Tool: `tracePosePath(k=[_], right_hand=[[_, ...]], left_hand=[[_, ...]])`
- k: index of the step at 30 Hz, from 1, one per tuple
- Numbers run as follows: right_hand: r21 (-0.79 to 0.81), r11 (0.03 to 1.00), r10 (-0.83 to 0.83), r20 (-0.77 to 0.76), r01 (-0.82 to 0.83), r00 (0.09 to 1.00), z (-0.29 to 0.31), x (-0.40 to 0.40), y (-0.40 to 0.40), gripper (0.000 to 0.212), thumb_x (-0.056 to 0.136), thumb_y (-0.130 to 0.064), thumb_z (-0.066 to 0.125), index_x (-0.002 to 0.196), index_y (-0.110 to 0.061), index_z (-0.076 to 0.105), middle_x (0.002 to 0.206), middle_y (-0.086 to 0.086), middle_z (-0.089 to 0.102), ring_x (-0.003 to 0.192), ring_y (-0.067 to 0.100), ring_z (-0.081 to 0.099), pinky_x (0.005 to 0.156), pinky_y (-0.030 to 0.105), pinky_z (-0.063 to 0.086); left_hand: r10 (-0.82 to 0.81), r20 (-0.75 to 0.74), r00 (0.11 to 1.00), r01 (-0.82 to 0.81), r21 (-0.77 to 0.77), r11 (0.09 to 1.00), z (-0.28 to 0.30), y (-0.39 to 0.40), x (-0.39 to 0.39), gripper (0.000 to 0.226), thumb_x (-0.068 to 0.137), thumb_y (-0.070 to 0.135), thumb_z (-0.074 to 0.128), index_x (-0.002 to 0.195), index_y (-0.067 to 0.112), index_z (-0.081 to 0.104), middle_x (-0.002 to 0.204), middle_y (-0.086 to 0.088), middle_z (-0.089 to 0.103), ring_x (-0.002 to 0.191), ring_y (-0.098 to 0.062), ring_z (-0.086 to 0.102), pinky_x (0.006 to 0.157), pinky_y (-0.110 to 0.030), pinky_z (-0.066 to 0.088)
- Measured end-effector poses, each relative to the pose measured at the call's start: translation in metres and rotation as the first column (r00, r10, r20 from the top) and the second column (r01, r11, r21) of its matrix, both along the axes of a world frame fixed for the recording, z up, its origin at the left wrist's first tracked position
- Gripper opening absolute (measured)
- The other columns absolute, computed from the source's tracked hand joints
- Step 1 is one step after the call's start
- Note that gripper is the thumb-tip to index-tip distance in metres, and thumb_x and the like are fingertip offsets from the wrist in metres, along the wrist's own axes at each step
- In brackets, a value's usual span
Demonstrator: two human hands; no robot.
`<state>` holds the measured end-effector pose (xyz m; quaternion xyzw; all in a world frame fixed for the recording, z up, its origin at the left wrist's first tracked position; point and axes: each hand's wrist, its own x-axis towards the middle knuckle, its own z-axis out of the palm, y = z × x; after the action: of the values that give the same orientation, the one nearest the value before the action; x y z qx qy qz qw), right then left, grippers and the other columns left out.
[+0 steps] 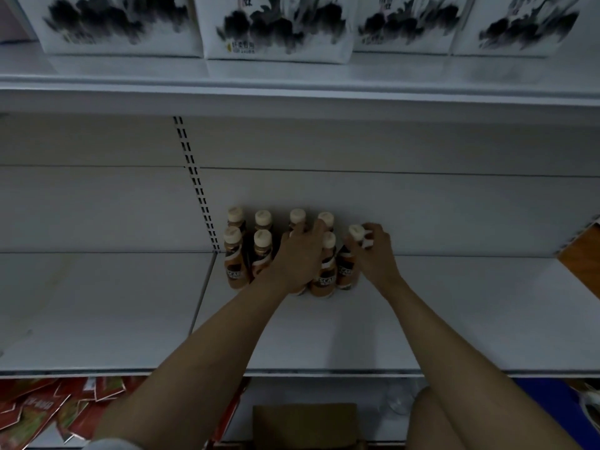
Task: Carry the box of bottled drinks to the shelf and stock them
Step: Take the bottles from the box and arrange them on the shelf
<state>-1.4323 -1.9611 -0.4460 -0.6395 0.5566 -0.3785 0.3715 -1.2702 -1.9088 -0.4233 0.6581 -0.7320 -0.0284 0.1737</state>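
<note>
1. My left hand [300,254] is curled over the top of a bottle in the front row of the cluster, fingers wrapped round its neck so that its cap is hidden under my palm
2. My right hand [373,254] pinches the rightmost bottle [346,269] just under its cream cap; that bottle leans slightly to the left, toward the rest
3. My two hands are apart, with one upright bottle [325,271] standing between them
4. The bottled drinks [259,245] stand on the white middle shelf [422,319], close to its back panel, in two rows: brown bodies, cream caps, dark labels with partly readable white letters
5. The far-left pair sits just beside the slotted upright [201,196] that splits the back panel
6. The cardboard box [303,420] sits low at the bottom edge of the view, between my forearms and below the shelf's front lip; I cannot tell what is inside it
7. On the upper shelf [292,82] stand white packages [276,27] printed with black ink-wash patterns
8. Below the middle shelf on the left lie red packets [42,407], piled loosely
9. An orange-brown panel [581,251] shows at the right edge, next to the shelf's back corner
</note>
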Motion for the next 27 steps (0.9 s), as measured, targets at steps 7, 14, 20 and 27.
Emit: tracePosePath(k=[7, 14, 20, 27], right_hand=[[-0.027, 1.0, -0.022, -0.219, 0.016, 0.976, -0.011, 0.001, 0.0, 0.036, 0.075, -0.031, 0.073, 0.096, -0.007, 0.057, 0.096, 0.015, 0.066, 0.09, 0.033, 0.063, 0.077, 0.044, 0.052], [-0.03, 0.998, 0.044, -0.197, -0.051, 0.979, -0.012, -0.002, -0.002, 0.032, 0.076, -0.027, 0.074, 0.094, -0.004, 0.06, 0.095, 0.016, 0.068, 0.09, 0.034, 0.063, 0.078, 0.044, 0.052], [0.012, 0.99, 0.141, -0.21, -0.142, 0.967, -0.006, -0.004, -0.011, 0.03, 0.077, -0.024, 0.072, 0.102, -0.01, 0.064, 0.103, 0.01, 0.07, 0.096, 0.028, 0.064, 0.084, 0.039, 0.051], [0.042, 0.978, 0.207, -0.241, -0.203, 0.948, 0.0, -0.003, -0.013, 0.03, 0.082, -0.022, 0.068, 0.111, -0.013, 0.063, 0.112, 0.009, 0.068, 0.102, 0.027, 0.062, 0.083, 0.032, 0.045]], left_hand=[[0.008, 0.004, 1.0, -0.008, 0.037, 0.999, -0.003, -0.003, 0.001, 0.05, 0.095, 0.024, 0.051, 0.139, 0.012, 0.03, 0.125, -0.022, 0.046, 0.102, -0.043, 0.049, 0.072, -0.037, 0.026], [-0.002, 0.018, 1.0, 0.002, -0.002, 1.0, -0.007, -0.007, 0.005, 0.049, 0.094, 0.027, 0.053, 0.136, 0.012, 0.034, 0.12, -0.021, 0.05, 0.103, -0.044, 0.049, 0.072, -0.037, 0.026], [0.006, 0.011, 1.0, -0.006, -0.024, 1.0, -0.008, -0.007, 0.004, 0.051, 0.095, 0.026, 0.052, 0.14, 0.013, 0.032, 0.12, -0.021, 0.05, 0.103, -0.043, 0.048, 0.073, -0.037, 0.024], [-0.013, 0.005, 1.0, 0.013, -0.009, 1.0, -0.001, 0.0, 0.001, 0.05, 0.096, 0.025, 0.047, 0.141, 0.012, 0.028, 0.122, -0.017, 0.056, 0.113, -0.04, 0.044, 0.094, -0.05, 0.033]])
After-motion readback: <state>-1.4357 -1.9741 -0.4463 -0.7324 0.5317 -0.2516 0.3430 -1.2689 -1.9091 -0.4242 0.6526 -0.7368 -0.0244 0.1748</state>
